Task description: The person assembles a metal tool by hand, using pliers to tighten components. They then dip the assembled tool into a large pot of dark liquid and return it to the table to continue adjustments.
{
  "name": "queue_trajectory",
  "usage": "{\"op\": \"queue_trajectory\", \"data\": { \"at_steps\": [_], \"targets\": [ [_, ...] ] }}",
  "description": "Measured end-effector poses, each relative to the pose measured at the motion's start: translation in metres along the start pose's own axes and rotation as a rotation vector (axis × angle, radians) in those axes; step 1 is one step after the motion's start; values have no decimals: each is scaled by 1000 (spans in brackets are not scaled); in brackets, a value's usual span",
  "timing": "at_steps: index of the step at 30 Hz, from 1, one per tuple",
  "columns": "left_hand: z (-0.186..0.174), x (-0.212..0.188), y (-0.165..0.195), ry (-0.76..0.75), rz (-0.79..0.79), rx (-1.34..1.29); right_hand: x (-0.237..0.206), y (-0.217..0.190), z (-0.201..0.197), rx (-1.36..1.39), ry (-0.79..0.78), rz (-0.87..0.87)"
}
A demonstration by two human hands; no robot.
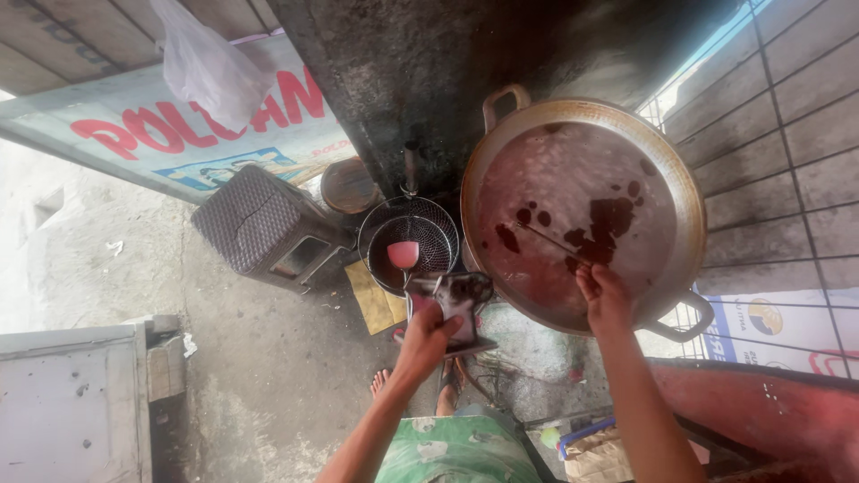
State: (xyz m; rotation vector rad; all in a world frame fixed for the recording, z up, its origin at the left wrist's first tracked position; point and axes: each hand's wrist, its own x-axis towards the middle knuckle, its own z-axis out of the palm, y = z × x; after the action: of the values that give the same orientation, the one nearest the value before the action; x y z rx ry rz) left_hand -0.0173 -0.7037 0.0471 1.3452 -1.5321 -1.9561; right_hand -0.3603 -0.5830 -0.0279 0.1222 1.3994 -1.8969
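Note:
My right hand [605, 297] rests at the near rim of a large round metal wok [691, 207] and pinches a thin stick [548, 238]. The stick reaches into bubbling pale liquid with several dark brown pieces [610, 220]. My left hand [431, 338] grips a dark, blackened metal container [455, 295] just left of the wok. Past that container sits a round wire strainer [431, 234] over a dark pot, with a small pink cup [403, 254] inside it.
A brown woven plastic stool [267, 229] stands on the concrete floor to the left, with a round wooden lid [349, 185] behind it. A printed banner and a hanging plastic bag [210, 67] lie beyond. A tiled wall [787, 134] borders the right, and a white cabinet [67, 402] sits lower left.

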Motion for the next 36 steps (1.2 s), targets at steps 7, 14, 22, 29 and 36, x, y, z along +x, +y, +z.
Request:
{"op": "queue_trajectory", "data": {
  "at_steps": [7, 14, 22, 29, 36],
  "targets": [
    [32, 45, 96, -147, 85, 6, -98, -132, 23, -65, -116, -220],
    [88, 77, 85, -243, 156, -8, -156, -184, 79, -496, -17, -448],
    [115, 91, 55, -338, 54, -206, -154, -187, 67, -683, -6, -501],
    [57, 73, 64, -180, 3, -87, -60, -117, 26, -61, -2, -258],
    [-12, 32, 75, -67, -37, -212, 20, 39, 62, 223, 396, 134]
  ]
}}
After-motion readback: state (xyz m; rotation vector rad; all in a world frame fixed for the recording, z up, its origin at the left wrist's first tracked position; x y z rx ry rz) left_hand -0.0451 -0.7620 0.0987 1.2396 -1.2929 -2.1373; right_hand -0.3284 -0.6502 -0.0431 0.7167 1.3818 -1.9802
